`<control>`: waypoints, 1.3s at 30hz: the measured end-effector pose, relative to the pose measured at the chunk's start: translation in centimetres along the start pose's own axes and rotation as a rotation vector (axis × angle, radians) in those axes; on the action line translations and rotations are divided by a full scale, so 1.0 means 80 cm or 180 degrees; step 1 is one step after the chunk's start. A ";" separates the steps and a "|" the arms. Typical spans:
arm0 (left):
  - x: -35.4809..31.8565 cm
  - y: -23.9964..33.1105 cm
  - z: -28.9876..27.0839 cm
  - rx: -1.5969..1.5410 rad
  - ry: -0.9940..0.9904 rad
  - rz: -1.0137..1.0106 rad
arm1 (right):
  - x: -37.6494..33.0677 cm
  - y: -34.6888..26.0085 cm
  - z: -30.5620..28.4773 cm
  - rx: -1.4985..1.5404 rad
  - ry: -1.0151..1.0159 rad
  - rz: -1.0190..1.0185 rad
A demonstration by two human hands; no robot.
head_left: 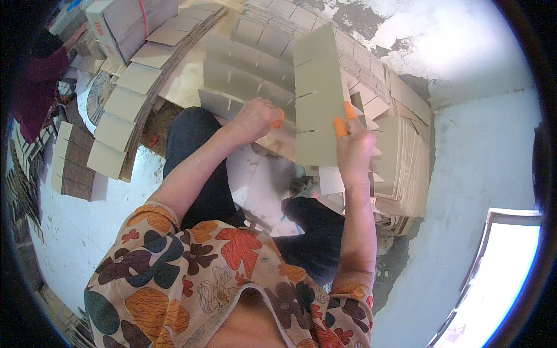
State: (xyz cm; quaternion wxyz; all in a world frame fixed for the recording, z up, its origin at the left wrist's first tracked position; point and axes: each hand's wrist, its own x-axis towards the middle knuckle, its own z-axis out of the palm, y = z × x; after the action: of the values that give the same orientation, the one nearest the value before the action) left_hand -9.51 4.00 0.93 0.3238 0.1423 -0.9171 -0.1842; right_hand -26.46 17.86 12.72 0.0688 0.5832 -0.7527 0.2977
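Right hand (pixel 355 148), orange covers (pixel 340 127) on fingers, grips the right edge of a slotted cardboard panel (pixel 316 107), held up in front of the body. Left hand (pixel 255 120) curled, just left of the panel; can't tell if it's pinching anything. Notched cardboard sheets (pixel 249 64) in rows beyond. Cardboard stack (pixel 400 156) to the right, by the wall (pixel 476 151). Fanned cardboard row (pixel 119 124) on the left, white box (pixel 122 29) beside its far end.

Short-sleeved shirt (pixel 203 281), pale with multicoloured floral print; dark trousers (pixel 194 142); orange finger covers (pixel 340 127) on left hand (pixel 253 120), right hand (pixel 355 149)
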 end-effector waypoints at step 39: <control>0.006 0.007 -0.023 0.0205 -0.0087 -0.0278 | -0.029 0.160 0.007 0.1380 -0.0884 0.2316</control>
State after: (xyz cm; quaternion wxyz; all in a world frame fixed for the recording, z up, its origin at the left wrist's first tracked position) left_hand -8.78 3.82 2.76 0.2981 0.1900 -0.9198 -0.1706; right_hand -37.38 21.32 6.48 -0.2660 0.3158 -0.8312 0.3723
